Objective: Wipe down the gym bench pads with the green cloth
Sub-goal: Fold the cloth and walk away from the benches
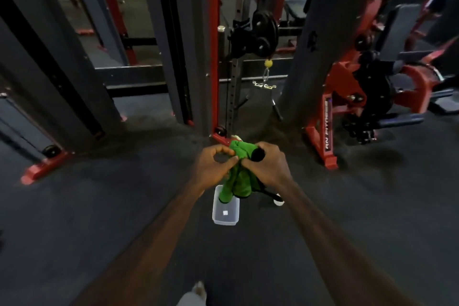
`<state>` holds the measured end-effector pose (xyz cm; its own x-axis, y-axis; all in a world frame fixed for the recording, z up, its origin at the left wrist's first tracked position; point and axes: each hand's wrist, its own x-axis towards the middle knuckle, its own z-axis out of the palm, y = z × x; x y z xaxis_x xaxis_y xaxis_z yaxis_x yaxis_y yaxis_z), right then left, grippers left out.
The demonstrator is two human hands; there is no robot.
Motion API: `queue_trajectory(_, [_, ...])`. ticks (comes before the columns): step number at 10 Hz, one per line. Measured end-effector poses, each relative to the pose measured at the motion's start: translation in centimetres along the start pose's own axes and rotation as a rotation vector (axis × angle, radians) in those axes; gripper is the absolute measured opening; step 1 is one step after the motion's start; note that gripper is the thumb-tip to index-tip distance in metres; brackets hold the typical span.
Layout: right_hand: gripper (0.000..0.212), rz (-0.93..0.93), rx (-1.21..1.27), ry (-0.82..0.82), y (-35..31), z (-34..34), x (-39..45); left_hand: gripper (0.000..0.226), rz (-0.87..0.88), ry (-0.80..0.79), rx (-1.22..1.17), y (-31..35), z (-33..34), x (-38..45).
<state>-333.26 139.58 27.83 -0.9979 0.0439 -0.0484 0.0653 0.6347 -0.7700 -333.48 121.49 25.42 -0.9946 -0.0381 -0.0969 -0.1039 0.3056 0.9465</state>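
Looking down through the head camera, I see my left hand [215,166] pinching the top of the green cloth [236,179], while my right hand [267,165] is curled round the cloth's other side together with a black object [257,154] I cannot identify. The cloth hangs bunched between both hands above a clear plastic container [225,212] on the dark floor [99,206]. A grey pad [395,30] sits far right on a red machine [347,87], well apart from me. I judge that wiping has not begun; every pad remains.
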Motion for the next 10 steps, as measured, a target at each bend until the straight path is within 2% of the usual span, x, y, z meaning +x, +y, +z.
queue_trajectory(2, [0.028, 0.089, -0.052, -0.082, 3.2, 3.1, 7.3, 0.011, -0.045, -0.087, 0.144, -4.2, 1.2, 8.2])
queue_trajectory(3, [0.027, 0.149, -0.050, -0.077, 4.6, 4.6, 9.8, 0.010, -0.051, -0.160, 0.160, -6.3, 2.4, 11.4])
queue_trajectory(5, [0.028, 0.238, -0.040, -0.109, 7.6, 7.1, 14.4, 0.012, -0.117, -0.209, 0.183, -8.9, 3.4, 16.2])
queue_trajectory(6, [0.023, 0.269, -0.030, -0.152, 9.3, 8.1, 16.4, 0.009, -0.136, -0.212, 0.232, -9.3, 3.7, 18.2])
queue_trajectory(7, [0.027, 0.318, -0.104, -0.288, 10.9, 9.2, 18.5, 0.007, -0.202, -0.181, 0.234, -9.4, 3.6, 19.4])
queue_trajectory(8, [0.052, 0.416, -0.075, -0.306, 13.8, 10.0, 20.9, 0.010, -0.232, -0.119, 0.257, -9.4, 3.4, 20.6])
queue_trajectory(9, [0.032, 0.450, 0.044, -0.261, 16.3, 10.4, 22.7, 0.015, -0.256, -0.095, 0.281, -9.8, 3.0, 21.6])
queue_trajectory(10, [0.036, 0.463, 0.137, -0.219, 18.6, 10.9, 24.3, 0.021, -0.248, -0.084, 0.258, -9.5, 3.1, 22.2])
